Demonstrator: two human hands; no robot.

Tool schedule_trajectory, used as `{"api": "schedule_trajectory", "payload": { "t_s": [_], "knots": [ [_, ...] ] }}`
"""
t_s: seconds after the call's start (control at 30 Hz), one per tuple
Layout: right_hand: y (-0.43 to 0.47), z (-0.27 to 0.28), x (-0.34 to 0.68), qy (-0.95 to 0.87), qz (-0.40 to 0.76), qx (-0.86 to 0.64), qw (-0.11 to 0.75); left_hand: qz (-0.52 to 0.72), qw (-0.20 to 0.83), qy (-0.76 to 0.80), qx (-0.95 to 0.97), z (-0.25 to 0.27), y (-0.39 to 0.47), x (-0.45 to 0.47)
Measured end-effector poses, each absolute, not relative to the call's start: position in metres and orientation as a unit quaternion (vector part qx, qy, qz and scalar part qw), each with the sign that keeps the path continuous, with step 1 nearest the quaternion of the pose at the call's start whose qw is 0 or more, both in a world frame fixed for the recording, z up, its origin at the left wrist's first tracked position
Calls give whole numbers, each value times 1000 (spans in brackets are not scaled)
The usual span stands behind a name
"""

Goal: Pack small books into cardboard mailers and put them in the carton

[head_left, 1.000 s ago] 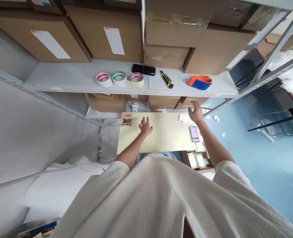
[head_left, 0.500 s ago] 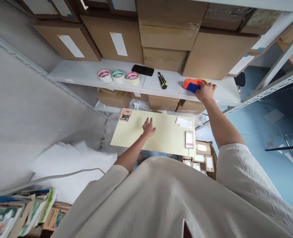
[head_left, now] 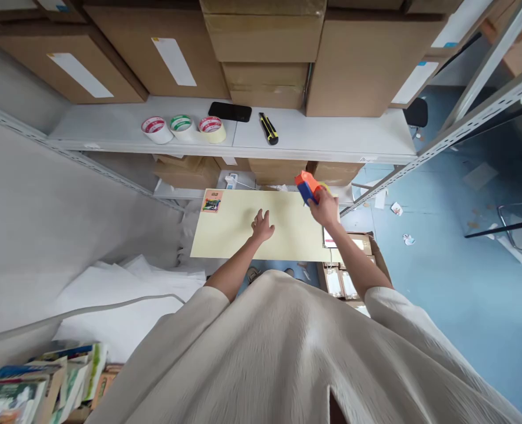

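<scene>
An orange and blue tape dispenser (head_left: 307, 187) is in my right hand (head_left: 326, 209), held above the right part of a pale yellow board (head_left: 225, 235). A yellow edge shows beside my fingers. My left hand (head_left: 263, 226), fingers spread and holding nothing, is over the middle of the board; whether it touches the surface I cannot tell. At the board's upper left corner lies a small colourful picture card (head_left: 212, 201). Partly behind my right wrist is a phone-like device (head_left: 329, 238) with a cable.
The shelf (head_left: 331, 138) above the board carries tape rolls (head_left: 182, 127), a black phone (head_left: 230, 111), a yellow-black box cutter (head_left: 268, 128) and cardboard boxes (head_left: 349, 70). An open carton (head_left: 378, 259) of small boxes stands at the board's right. Books (head_left: 44, 383) are stacked lower left.
My right hand has lifted the tape dispenser off the shelf and brought it down and left over the board. My left hand stays over the board. The camera view has shifted.
</scene>
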State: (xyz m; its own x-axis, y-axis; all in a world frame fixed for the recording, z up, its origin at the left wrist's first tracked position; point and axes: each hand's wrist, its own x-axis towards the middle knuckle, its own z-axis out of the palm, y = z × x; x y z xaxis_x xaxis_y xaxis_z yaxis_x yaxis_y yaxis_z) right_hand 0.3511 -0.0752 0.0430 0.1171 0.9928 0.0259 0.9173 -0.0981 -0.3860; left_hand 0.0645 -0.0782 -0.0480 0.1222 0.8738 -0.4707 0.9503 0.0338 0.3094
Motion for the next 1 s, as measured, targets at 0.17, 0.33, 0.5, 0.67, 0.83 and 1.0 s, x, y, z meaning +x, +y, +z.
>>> {"api": "schedule_trajectory", "payload": {
  "t_s": [0.17,0.33,0.5,0.67,0.83,1.0],
  "knots": [
    [-129,-35,320,-551,252,-784,131,-77,285,648,702,-57,-88,54],
    [-146,-89,312,-491,263,-820,130,-94,287,655,692,-61,-100,35],
    [-143,-109,310,-477,253,-838,79,-108,308,666,671,-59,-114,22],
    [-146,-117,312,-477,260,-839,42,-89,321,683,650,-60,-124,-1],
    [-156,-120,307,-512,197,-831,97,-60,314,729,606,-62,-139,-29],
    [-140,-110,268,-636,170,-744,115,-17,311,772,554,-64,-171,-55]
  ]
}}
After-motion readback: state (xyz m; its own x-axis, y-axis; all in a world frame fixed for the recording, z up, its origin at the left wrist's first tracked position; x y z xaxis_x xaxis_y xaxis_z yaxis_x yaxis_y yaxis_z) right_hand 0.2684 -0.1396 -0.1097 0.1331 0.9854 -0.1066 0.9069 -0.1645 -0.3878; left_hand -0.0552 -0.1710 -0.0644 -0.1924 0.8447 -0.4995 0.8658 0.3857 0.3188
